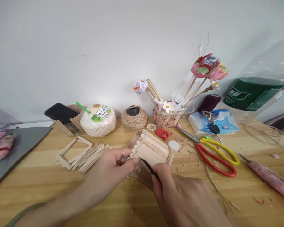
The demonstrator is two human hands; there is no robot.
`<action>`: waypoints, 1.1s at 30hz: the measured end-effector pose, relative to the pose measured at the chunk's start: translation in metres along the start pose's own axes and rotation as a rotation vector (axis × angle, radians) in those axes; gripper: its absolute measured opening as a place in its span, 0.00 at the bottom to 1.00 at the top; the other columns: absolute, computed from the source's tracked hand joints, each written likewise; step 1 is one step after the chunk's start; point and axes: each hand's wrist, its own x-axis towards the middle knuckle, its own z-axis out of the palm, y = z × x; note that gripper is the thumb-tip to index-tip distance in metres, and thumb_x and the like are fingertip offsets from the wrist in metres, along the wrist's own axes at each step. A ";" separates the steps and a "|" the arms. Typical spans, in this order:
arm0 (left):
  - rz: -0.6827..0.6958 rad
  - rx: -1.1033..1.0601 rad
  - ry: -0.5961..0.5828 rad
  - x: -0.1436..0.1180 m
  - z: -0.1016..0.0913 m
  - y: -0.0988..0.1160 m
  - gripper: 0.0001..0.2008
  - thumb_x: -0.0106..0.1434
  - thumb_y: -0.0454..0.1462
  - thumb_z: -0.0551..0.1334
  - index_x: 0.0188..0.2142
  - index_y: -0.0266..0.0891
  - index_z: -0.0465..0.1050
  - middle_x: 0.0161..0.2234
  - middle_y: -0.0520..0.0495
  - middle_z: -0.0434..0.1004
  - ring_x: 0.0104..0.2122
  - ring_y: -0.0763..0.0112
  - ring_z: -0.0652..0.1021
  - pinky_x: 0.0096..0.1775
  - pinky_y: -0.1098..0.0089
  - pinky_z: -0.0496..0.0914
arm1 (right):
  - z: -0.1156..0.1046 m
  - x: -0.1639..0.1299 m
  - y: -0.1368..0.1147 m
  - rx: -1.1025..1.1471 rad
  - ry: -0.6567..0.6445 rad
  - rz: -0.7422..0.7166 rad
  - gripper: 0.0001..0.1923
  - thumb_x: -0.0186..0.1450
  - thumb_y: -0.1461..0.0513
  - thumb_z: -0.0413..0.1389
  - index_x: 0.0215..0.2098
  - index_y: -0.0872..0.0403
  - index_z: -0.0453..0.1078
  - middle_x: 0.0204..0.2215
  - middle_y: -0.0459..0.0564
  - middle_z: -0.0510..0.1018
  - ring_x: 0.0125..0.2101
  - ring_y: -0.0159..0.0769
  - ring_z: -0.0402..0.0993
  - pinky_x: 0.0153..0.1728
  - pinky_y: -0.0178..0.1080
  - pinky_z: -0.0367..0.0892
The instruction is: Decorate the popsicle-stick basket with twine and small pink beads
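Pale wooden craft-stick basket (151,148) was pinched at its beaded rim by the left hand (111,167); beside it, the right hand (180,195) clamped a thin dark tool (149,168).

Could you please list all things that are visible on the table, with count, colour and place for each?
stick basket: one, pale wood, centre, held by both hands
bead string: one, pale green, on the basket's rim
loose sticks: a pile, pale wood, left of the basket
stick frame: one, pale wood, beside the pile
coconut: one, white, back left
phone: one, black, back left
twine ball: one, tan, back centre
scissors: two pairs, red and yellow, right
paper flowers: several, pink and red, back right
left hand: pinches the bead string
right hand: holds a thin dark tool
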 end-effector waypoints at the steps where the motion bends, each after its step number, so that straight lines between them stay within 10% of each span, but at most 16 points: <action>1: 0.001 0.005 0.003 0.000 0.000 0.000 0.10 0.56 0.41 0.57 0.23 0.38 0.69 0.21 0.54 0.71 0.26 0.70 0.71 0.30 0.72 0.64 | 0.001 0.000 0.000 0.001 0.005 0.002 0.09 0.66 0.67 0.37 0.31 0.52 0.55 0.10 0.38 0.66 0.07 0.30 0.62 0.10 0.35 0.44; 33: 0.028 0.014 0.051 -0.001 -0.002 -0.004 0.10 0.56 0.38 0.57 0.21 0.38 0.68 0.20 0.56 0.68 0.24 0.74 0.68 0.28 0.75 0.61 | -0.003 -0.008 0.008 -0.060 -0.007 -0.158 0.14 0.65 0.69 0.38 0.44 0.60 0.60 0.22 0.46 0.74 0.16 0.28 0.67 0.16 0.33 0.57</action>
